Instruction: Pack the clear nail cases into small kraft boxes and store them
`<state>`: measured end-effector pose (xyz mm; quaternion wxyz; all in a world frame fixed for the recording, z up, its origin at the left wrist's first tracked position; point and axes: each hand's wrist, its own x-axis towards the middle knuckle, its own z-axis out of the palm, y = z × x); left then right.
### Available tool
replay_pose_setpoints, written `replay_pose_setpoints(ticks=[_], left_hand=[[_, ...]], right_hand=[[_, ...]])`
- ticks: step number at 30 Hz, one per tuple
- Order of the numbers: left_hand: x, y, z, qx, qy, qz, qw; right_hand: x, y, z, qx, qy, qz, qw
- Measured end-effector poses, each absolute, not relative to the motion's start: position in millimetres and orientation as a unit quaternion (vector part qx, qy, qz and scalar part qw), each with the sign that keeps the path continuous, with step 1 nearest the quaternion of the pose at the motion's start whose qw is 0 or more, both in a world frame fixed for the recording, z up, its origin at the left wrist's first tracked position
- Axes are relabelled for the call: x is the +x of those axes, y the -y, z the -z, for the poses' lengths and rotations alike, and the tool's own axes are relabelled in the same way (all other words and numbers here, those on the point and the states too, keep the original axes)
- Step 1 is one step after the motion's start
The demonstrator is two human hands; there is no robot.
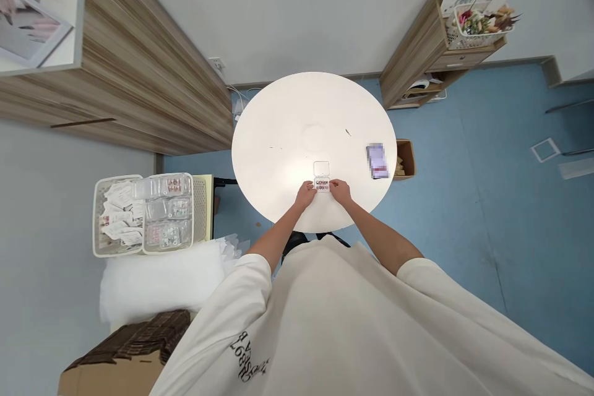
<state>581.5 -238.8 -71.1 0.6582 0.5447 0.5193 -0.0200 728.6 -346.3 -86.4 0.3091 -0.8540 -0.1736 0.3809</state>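
Lettered shirt (343,315); left hand (305,194), right hand (340,190) holding case (322,184).

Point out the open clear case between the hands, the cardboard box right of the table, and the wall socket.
Clear case (322,177): head view, its middle, where lid meets tray.
Cardboard box (406,148): head view, inside of its far wall.
Wall socket (216,63): head view, middle of its faceplate.

Both hands (305,195) low, forearms converging
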Motion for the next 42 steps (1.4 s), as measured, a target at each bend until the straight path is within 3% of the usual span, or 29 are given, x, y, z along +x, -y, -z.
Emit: replay_pose_setpoints(ticks=[21,33,42], left_hand=[[628.5,196.7,78.5,0.513,-0.533,-0.031,0.672],[623.3,184.9,61.5,0.557,-0.489,-0.068,0.668],[601.5,197.9,67.5,0.572,-0.477,-0.065,0.664]], right_hand=[[759.1,309.3,91.4,-0.778,0.13,-0.423,0.445],[758.1,301.4,61.4,-0.756,0.151,-0.445,0.456],[747.2,317.9,68.3,-0.763,0.181,-0.447,0.431]])
